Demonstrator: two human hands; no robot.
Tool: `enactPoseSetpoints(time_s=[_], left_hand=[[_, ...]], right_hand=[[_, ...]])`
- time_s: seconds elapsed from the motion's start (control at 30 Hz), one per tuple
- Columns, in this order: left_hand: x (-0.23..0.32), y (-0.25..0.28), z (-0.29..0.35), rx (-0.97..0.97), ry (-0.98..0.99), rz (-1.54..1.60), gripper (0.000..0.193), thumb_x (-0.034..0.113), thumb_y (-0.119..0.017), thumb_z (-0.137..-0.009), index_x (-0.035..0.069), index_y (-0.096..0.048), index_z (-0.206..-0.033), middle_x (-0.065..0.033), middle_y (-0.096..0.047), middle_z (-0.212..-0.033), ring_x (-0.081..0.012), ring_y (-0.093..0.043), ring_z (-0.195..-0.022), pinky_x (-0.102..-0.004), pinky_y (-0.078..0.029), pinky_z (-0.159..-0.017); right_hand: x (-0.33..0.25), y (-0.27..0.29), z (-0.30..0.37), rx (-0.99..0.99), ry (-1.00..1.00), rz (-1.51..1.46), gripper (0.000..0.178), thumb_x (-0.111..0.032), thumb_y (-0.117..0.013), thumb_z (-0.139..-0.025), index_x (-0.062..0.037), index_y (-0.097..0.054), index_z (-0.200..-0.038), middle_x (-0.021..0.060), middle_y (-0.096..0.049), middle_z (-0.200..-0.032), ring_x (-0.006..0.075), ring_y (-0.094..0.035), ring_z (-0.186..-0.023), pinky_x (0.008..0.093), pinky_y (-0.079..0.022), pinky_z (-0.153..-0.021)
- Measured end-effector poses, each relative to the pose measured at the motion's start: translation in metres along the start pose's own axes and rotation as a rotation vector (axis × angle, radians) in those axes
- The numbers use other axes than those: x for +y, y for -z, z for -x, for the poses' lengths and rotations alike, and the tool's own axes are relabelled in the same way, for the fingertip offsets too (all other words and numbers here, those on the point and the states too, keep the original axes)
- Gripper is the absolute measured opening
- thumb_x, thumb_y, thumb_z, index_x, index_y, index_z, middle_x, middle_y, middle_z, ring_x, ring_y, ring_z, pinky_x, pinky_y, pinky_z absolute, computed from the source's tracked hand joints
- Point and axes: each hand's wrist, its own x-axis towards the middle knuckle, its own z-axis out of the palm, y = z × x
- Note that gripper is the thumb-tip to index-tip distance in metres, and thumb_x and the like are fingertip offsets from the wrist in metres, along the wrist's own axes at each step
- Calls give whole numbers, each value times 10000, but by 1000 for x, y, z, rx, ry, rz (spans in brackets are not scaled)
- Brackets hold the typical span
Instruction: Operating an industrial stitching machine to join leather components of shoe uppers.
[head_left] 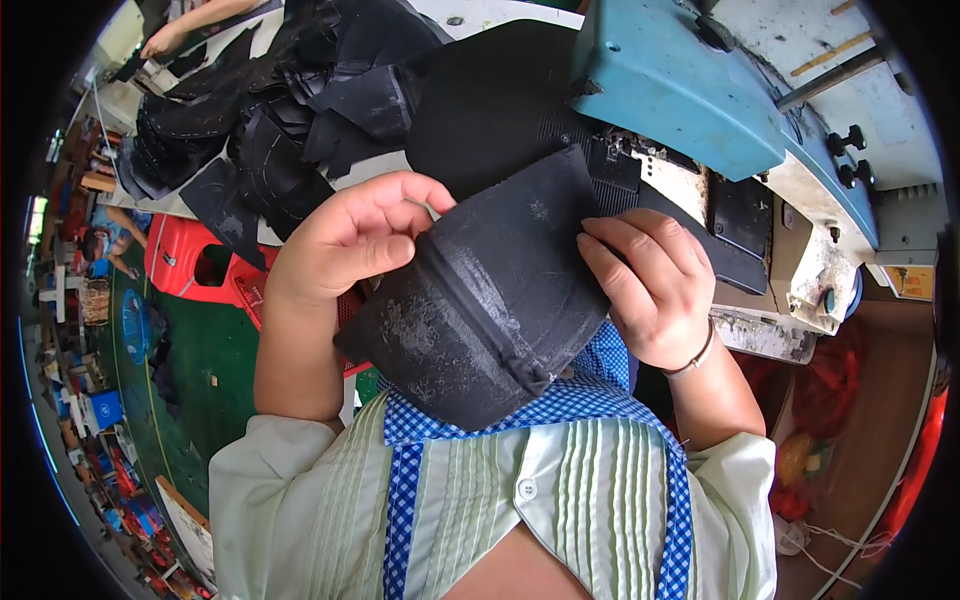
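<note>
Between my two hands I hold up a black leather-like piece (500,270), curved along its lower edge. A raised seam runs diagonally across it, with whitish scuffs beside the seam. My left hand (360,235) pinches its upper left edge between thumb and fingers. On the opposite edge, my right hand (650,275) grips with curled fingers; the thumb is mostly hidden behind the piece. Just beyond my right hand stands a blue sewing-type machine (690,80), its working end partly behind the held piece.
Piles of black cut pieces (270,130) cover the white table at the far left. A red plastic stool (190,258) stands below them on a green floor (215,365). At the top left, another person's hand (163,40) reaches over the table. A wooden compartment (850,400) lies right.
</note>
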Motion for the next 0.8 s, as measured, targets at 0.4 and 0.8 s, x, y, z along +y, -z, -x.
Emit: enactPoseSetpoints(time_s=[0.4,0.8], left_hand=[[39,-57,-58,-82,-267,-1366,373,7,-698,-782,-2,-659,-1154,-93,-588,-1394,-308,-623,-932,-408,-538,-815],[25,-83,-81,83,-186,-1527,440,190,-735,-871,15,-652,-1265,-111,-605,-1307,-300,-621,-949,-390,-550,-852]], right_hand=[[16,2,-12,-135,-181,-175,530,20,-687,-658,-10,-699,-1187,176,-681,-1251,356,-660,-1032,425,-559,-901],[24,-1,-11,-99,-277,-142,398,46,-691,-717,16,-736,-1111,154,-712,-1210,338,-675,-1034,412,-549,-917]])
